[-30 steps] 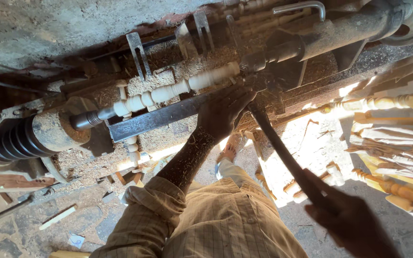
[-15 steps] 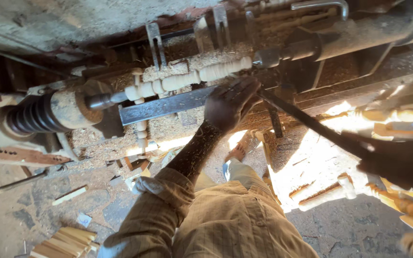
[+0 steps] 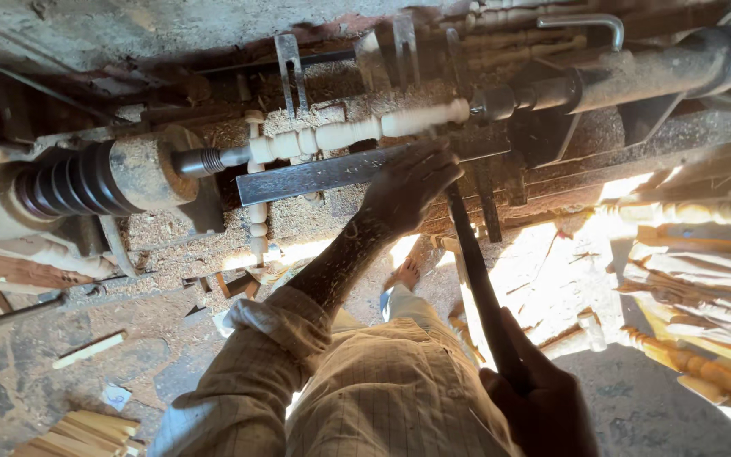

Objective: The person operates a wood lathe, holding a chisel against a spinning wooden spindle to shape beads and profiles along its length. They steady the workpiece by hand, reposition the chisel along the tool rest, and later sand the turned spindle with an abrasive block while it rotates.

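Note:
A pale turned wooden spindle point(image 3: 357, 131) is mounted across a wood lathe, between the grooved pulley head point(image 3: 78, 182) on the left and the tailstock shaft point(image 3: 636, 72) on the right. Just below it runs a flat steel tool rest point(image 3: 315, 176). My left hand point(image 3: 412, 186) lies on the rest, fingers closed over the front end of a long dark chisel point(image 3: 475, 271). The chisel's tip, by the spindle's right end, is hidden by this hand. My right hand point(image 3: 543, 398) grips the chisel's handle at the lower right.
Sawdust and shavings cover the lathe bed point(image 3: 171, 245) and the ground. Finished turned spindles point(image 3: 704, 364) lie in sunlight at the right. Cut wooden sticks point(image 3: 78, 432) are stacked at the lower left. My checked sleeve and legs point(image 3: 365, 398) fill the lower middle.
My right hand has swung the chisel handle down and to the left, so the chisel now stands steeper. My left hand stays on the tool rest. The view has shifted slightly.

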